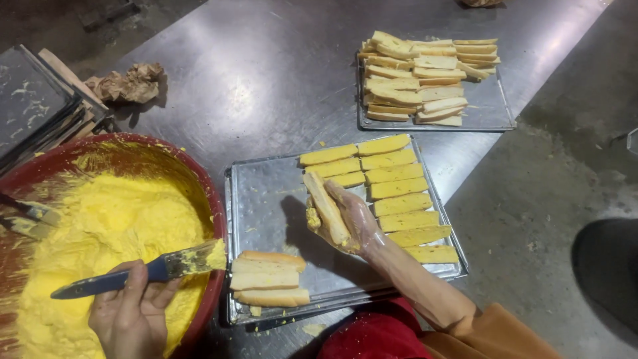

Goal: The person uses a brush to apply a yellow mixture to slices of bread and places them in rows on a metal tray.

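Observation:
My left hand grips the blue handle of a flat spreading knife, its blade tip smeared yellow, over the edge of a big red bowl full of yellow spread. My right hand holds a long bread slice edge-up above a metal tray. Two columns of yellow-coated slices lie on the tray's right half. Three plain slices are stacked at its front left corner, just beside the knife tip.
A second tray farther back holds several plain slices. Crumpled brown paper and stacked dark trays sit at the left. Another utensil rests in the bowl. The steel table's edge runs diagonally at right, with floor and a dark shape beyond.

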